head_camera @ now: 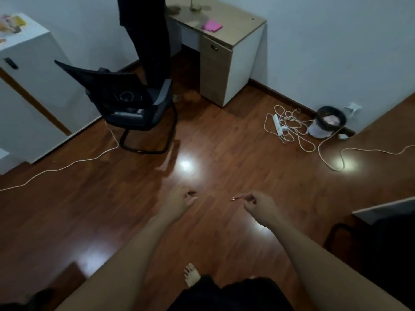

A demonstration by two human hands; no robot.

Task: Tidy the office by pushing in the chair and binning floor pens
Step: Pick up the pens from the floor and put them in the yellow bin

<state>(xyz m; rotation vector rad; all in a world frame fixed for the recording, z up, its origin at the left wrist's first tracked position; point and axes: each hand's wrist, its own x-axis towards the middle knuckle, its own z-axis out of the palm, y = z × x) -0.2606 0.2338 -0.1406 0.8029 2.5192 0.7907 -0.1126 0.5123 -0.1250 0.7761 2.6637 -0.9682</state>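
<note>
The right hand [258, 204] pinches a thin pinkish pen [238, 197], long axis pointing left. The left hand [179, 202] is loosely curled; any contents cannot be made out. The round dark waste bin [326, 122] stands far right (nearer the right hand), beside tangled white cables [289, 126].

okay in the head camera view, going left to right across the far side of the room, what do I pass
White cabinet → black chair → desk with a pink pad on top → white power strip in a tangle of cable → bin against the wall.
</note>
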